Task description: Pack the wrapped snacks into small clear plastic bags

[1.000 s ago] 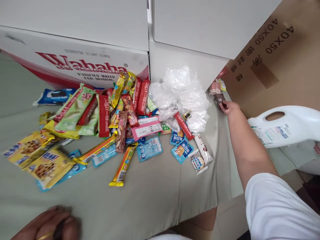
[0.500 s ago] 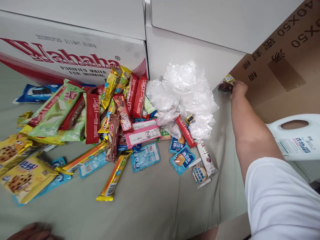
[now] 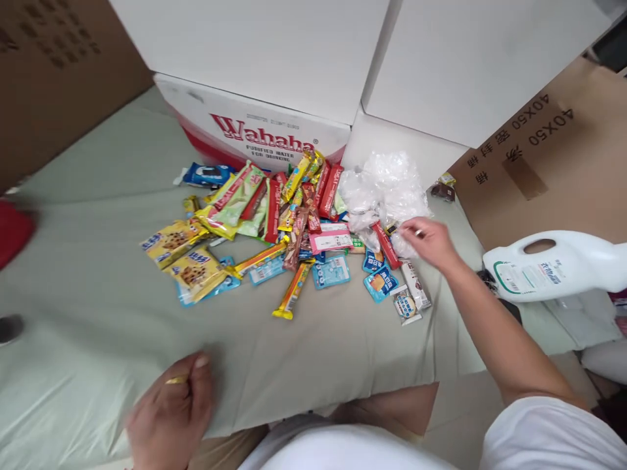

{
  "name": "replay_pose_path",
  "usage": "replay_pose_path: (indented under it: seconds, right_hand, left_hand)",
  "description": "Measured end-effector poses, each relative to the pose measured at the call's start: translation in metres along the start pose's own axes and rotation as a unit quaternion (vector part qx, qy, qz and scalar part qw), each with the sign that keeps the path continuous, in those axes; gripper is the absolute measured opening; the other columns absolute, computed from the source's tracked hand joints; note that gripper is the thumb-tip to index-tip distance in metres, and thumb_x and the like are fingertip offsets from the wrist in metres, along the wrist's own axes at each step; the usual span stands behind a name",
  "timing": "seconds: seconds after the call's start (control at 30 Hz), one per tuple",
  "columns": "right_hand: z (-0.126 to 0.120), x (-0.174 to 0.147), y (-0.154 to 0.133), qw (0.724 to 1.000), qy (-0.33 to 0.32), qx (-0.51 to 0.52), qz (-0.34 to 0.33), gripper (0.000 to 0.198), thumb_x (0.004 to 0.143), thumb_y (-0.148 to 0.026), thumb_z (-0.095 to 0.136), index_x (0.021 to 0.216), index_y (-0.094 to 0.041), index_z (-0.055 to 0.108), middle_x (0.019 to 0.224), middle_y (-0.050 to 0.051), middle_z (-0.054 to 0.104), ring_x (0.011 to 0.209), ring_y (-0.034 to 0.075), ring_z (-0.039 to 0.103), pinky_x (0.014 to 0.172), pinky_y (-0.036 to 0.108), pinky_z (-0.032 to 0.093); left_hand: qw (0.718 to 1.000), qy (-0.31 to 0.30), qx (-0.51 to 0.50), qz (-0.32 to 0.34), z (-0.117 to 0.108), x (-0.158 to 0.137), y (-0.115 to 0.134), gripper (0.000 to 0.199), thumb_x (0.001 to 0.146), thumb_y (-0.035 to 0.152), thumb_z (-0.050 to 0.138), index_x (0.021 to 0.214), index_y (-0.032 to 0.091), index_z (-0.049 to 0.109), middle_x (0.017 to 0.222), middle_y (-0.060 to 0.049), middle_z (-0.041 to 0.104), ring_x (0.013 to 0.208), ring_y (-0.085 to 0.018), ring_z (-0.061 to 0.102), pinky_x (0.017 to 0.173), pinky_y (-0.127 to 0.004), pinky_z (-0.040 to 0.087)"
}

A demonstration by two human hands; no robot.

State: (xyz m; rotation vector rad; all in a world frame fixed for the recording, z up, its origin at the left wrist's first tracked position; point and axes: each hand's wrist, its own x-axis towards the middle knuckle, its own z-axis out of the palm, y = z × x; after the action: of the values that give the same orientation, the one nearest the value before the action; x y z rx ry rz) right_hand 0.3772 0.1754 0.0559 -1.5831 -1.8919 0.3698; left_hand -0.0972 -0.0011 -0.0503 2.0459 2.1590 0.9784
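Note:
My right hand (image 3: 428,240) hovers at the right side of the heap of clear plastic bags (image 3: 392,179), fingers reaching left and nothing visible in them. Close to its fingertips are a small black-and-yellow packet (image 3: 390,229) and a red wrapped bar (image 3: 386,246). Below that hand lie a white wrapped bar (image 3: 415,284), a small biscuit packet (image 3: 405,305) and blue snack packets (image 3: 381,283). My left hand (image 3: 172,408) rests on the green cloth near the front edge, its fingers curled in with nothing seen inside. Green wafer packs (image 3: 241,194) and yellow cookie packs (image 3: 198,271) lie in the pile.
White cartons, one a Wahaha water box (image 3: 264,134), stand behind the pile. A brown carton (image 3: 548,150) rises at the right, with a small brown packet (image 3: 442,190) beside it. A white detergent jug (image 3: 553,267) lies at the right. Another brown carton (image 3: 63,85) stands at the left.
My right hand has left the brown packet by the carton and moved back left to the plastic bags. My left hand has come further into view. The camera has drawn back.

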Motion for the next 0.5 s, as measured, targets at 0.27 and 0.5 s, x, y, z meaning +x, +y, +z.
replay_pose_path:
  seconds: [0.27,0.5]
  right_hand:
    - [0.064,-0.010,-0.055,0.979,-0.041,-0.193,0.053,0.018,0.093,-0.025,0.058,0.088,-0.020,0.074,0.089,0.008,0.066,0.084,0.023,0.062,0.077,0.033,0.048]
    - [0.086,-0.130,-0.142,0.997,0.031,0.059,-0.027,0.016,0.098,-0.034,0.061,0.097,-0.025,0.073,0.092,0.004,0.066,0.080,0.018,0.063,0.068,0.030,0.053]
  left_hand:
    - [0.993,-0.008,-0.116,0.010,-0.006,0.001,0.004,0.024,0.098,0.033,0.052,0.082,0.021,0.067,0.067,-0.004,0.070,0.061,-0.019,0.065,0.060,-0.029,0.044]
    - [0.751,-0.225,-0.567,-0.251,-0.036,-0.009,0.075,0.054,0.090,0.063,0.062,0.125,0.022,0.058,0.111,-0.011,0.071,0.082,-0.021,0.071,0.057,-0.029,0.054]
